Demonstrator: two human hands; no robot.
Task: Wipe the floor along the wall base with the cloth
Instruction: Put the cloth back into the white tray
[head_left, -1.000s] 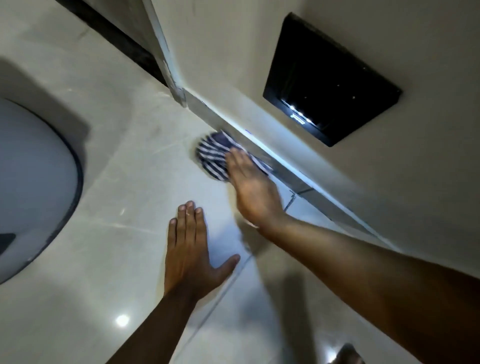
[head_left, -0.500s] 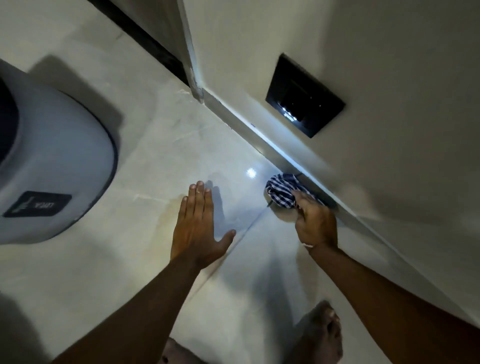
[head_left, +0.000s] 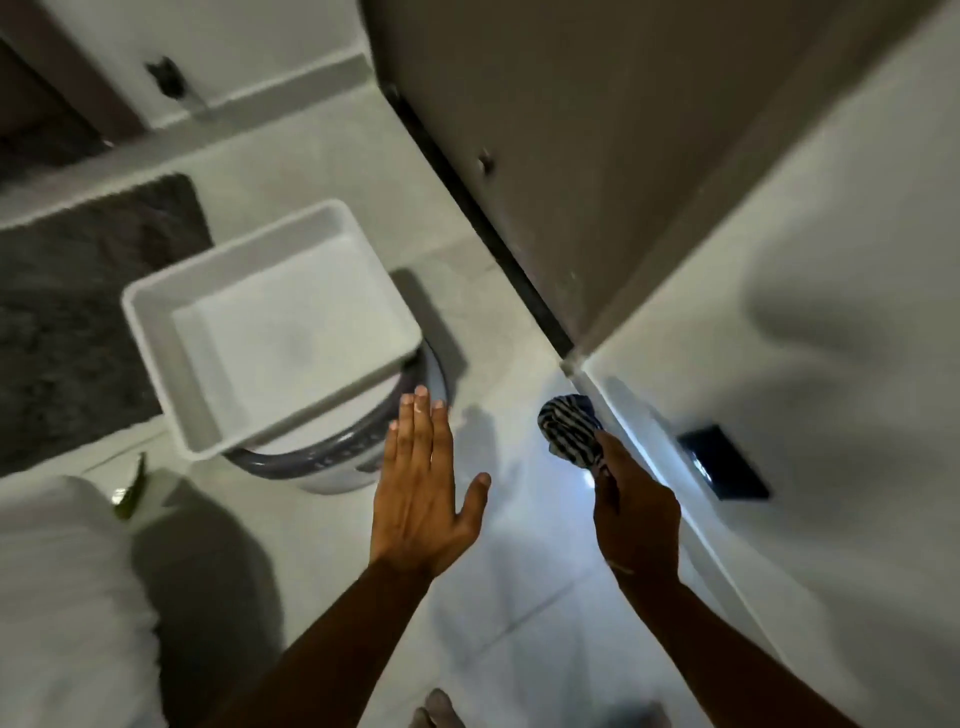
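Gripping a bunched striped cloth (head_left: 571, 434), my right hand (head_left: 636, 519) presses it onto the pale tiled floor (head_left: 519, 597) right at the wall base (head_left: 649, 441), near the corner by a dark door (head_left: 545, 156). My left hand (head_left: 423, 499) lies flat and spread on the floor, holding nothing. Just beyond its fingertips stands a white tray (head_left: 156, 322) on a round grey-rimmed bin (head_left: 337, 462).

Cloth (head_left: 571, 431) partly hidden in right hand (head_left: 636, 514) grip; toes (head_left: 434, 712) cut off at btm edge.
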